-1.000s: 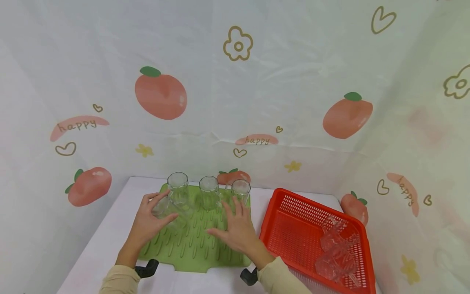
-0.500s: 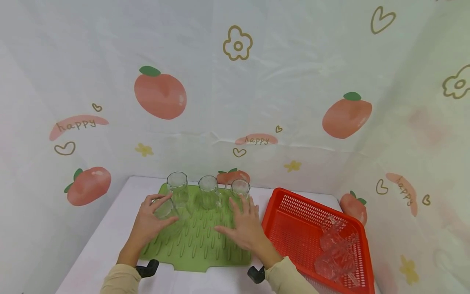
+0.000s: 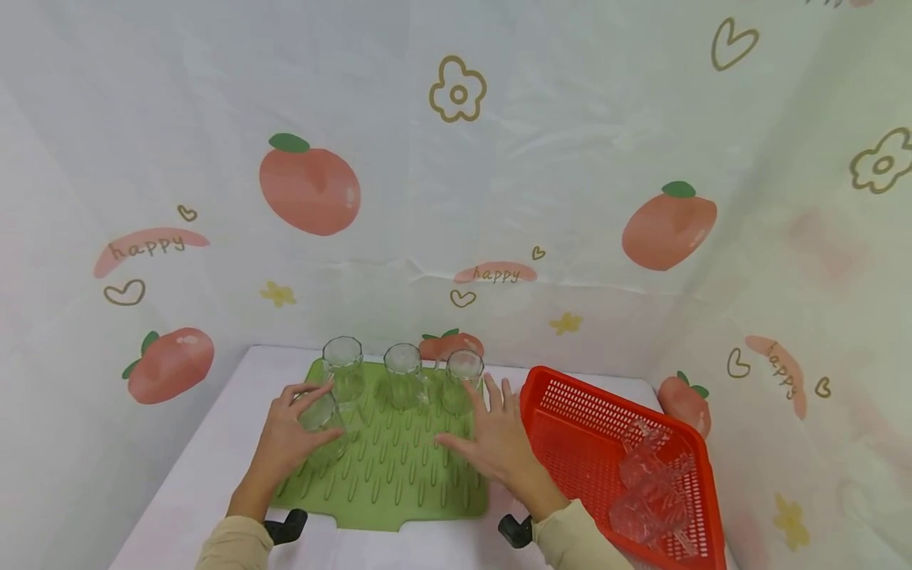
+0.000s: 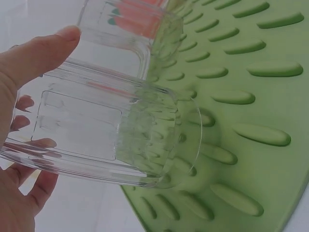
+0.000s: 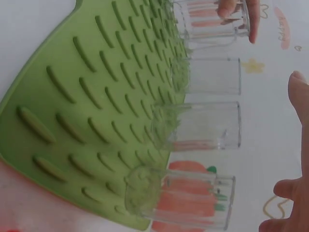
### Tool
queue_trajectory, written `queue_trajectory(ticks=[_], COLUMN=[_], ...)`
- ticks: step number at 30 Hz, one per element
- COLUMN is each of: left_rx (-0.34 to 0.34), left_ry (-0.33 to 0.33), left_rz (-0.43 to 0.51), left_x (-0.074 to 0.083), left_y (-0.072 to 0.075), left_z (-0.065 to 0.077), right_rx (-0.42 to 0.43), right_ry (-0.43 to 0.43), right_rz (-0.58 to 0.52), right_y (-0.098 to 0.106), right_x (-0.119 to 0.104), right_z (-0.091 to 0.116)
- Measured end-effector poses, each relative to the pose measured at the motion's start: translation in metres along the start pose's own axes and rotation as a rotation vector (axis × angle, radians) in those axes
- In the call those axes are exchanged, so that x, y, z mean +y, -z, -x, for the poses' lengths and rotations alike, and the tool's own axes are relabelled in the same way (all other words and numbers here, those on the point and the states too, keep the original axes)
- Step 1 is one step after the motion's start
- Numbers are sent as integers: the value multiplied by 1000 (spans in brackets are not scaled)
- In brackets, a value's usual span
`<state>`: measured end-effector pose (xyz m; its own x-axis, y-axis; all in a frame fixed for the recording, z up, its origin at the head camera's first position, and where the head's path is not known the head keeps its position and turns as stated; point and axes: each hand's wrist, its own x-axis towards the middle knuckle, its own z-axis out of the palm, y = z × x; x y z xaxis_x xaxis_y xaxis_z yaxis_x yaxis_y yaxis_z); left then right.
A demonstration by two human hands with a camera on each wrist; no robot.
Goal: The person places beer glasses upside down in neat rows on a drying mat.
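My left hand [image 3: 285, 431] curls around a clear glass mug [image 4: 96, 125] at the left of the green mat [image 3: 388, 483], thumb on one side and fingers on the other. That mug stands upright with its lower end at the mat. Behind it, three similar glasses line the far edge: a left one [image 3: 343, 372], a middle one [image 3: 404, 380] and a right one [image 3: 459, 396]. My right hand [image 3: 502, 443] hovers with spread fingers over the mat's right edge, close to the red basket [image 3: 526, 396], holding nothing.
Inside the red basket, clear glassware [image 3: 644, 507] lies toward the right side. The green mat has raised oval ridges all over. A white printed cloth [image 3: 413, 198] hangs behind the white table [image 3: 235, 412].
The mug in my left hand was tilted and now stands upright. My right hand has moved right, away from the right glass and toward the basket, with fingers still spread.
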<state>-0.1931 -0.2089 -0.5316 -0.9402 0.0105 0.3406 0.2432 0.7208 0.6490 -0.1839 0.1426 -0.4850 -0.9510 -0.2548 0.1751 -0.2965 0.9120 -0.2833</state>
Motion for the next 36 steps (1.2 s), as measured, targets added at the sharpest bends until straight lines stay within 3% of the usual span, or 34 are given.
queue_trajectory(ticks=[6,12,20,27,36], left_rx=[5,-37,-37,-73,-99], left_ry=[-27,11,-2,80,182], left_rz=[-10,-2,-26,11,162], left_x=[-2,-4,-5,-2,-10], left_y=[-3,-4,-7,-7,-12], left_z=[-1,0,1,1,1], right_rx=[-3,15,14,13,13], right_ry=[-30,-37,-44,-59,-70], right_rz=[-4,-1,23,41,45], right_y=[5,8,14,14,21], right_x=[8,16,22,30,36], right_z=[3,4,6,6,9])
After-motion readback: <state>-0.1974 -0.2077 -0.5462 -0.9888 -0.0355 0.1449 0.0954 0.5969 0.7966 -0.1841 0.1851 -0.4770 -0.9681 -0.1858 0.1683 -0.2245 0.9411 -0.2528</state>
